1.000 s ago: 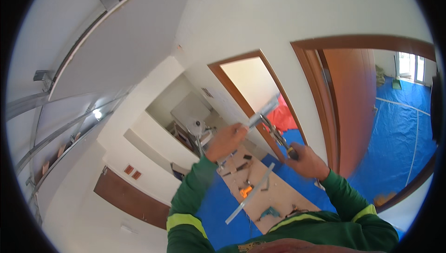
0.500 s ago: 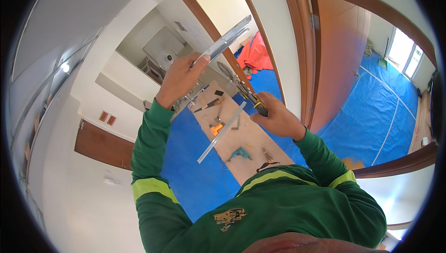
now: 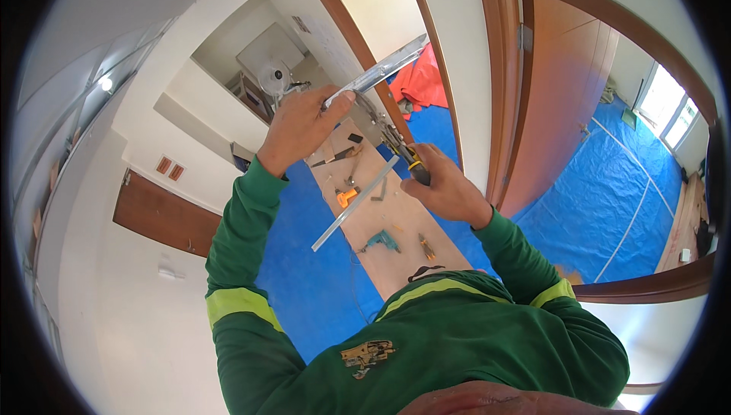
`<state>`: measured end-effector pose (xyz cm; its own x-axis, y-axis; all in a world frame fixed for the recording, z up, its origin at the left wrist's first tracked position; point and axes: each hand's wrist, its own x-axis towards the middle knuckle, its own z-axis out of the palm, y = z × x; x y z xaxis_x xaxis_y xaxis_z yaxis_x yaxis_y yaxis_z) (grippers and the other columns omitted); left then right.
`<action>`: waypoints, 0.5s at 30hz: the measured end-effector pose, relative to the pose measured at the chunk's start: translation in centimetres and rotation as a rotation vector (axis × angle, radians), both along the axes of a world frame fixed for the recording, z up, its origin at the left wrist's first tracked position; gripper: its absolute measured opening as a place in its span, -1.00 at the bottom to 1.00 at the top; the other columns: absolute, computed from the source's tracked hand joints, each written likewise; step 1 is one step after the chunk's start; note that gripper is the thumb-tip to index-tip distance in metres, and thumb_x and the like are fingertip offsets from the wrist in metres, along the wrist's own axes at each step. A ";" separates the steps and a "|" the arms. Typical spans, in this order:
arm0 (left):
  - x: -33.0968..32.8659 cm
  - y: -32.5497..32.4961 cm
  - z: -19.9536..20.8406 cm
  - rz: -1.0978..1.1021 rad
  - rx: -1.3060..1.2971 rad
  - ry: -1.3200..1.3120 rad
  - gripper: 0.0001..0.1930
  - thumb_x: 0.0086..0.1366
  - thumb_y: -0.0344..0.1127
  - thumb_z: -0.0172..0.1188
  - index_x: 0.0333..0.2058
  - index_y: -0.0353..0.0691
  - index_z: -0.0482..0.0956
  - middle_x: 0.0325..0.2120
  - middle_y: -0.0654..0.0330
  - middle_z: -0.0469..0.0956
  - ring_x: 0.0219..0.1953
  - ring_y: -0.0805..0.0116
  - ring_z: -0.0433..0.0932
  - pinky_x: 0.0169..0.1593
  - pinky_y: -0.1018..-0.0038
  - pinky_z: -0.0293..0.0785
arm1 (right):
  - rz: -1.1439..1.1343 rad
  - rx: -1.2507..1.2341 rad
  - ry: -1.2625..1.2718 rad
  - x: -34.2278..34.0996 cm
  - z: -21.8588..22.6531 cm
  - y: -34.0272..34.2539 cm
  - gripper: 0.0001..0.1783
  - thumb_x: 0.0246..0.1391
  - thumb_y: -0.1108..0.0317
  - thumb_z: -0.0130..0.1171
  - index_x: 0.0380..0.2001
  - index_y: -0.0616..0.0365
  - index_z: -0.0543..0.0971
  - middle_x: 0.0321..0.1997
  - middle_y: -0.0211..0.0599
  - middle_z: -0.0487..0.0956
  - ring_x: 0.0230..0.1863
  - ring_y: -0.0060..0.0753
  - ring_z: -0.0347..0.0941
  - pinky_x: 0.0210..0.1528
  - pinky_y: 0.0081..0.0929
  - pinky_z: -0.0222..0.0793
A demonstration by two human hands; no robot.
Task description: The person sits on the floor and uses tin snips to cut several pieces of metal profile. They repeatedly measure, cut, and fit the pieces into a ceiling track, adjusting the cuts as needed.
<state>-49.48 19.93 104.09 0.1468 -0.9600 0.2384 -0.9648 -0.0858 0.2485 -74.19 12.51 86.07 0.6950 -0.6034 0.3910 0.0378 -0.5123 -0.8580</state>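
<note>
A silvery metal channel [image 3: 384,68] is gripped near its lower end by my left hand [image 3: 299,126], fingers closed round it, its far end pointing up and right. My right hand [image 3: 445,185] is wrapped round the yellow and black handles of tin snips [image 3: 394,141]. The blades reach up to the underside of the channel, close to my left fingers; whether the metal is between them is hidden. Below my hands, a thin, pale metal strip [image 3: 354,205] slants across a wooden board [image 3: 392,209].
On the board are an orange power tool [image 3: 346,197], a teal drill [image 3: 383,241], pliers [image 3: 427,246], a handsaw [image 3: 332,158] and a hammer [image 3: 354,167]. Blue sheeting [image 3: 293,263] covers the floor. A brown door [image 3: 560,87] stands ajar on the right. A fan [image 3: 276,76] is at the back left.
The tin snips and the channel have come together: the blades, earlier apart from it on the right, now meet its underside. The channel tilts flatter. The whole view has shifted slightly.
</note>
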 end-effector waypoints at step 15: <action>0.1 -0.3 -0.7 -0.013 -0.112 -0.047 -0.35 0.59 0.29 0.15 -0.01 -0.28 0.84 -0.58 -0.08 0.59 -0.44 -0.05 0.67 -0.26 0.10 0.52 | -0.022 -0.031 -0.018 0.7 0.1 1.0 -0.27 0.32 0.20 0.34 0.34 0.53 0.39 0.13 0.27 0.51 0.10 0.22 0.58 0.20 -0.02 0.50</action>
<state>-49.37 19.64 103.38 0.1205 -0.9289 0.3501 -0.9764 -0.0473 0.2105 -73.44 13.53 86.16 0.6740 -0.6060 0.4224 0.0415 -0.5399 -0.8407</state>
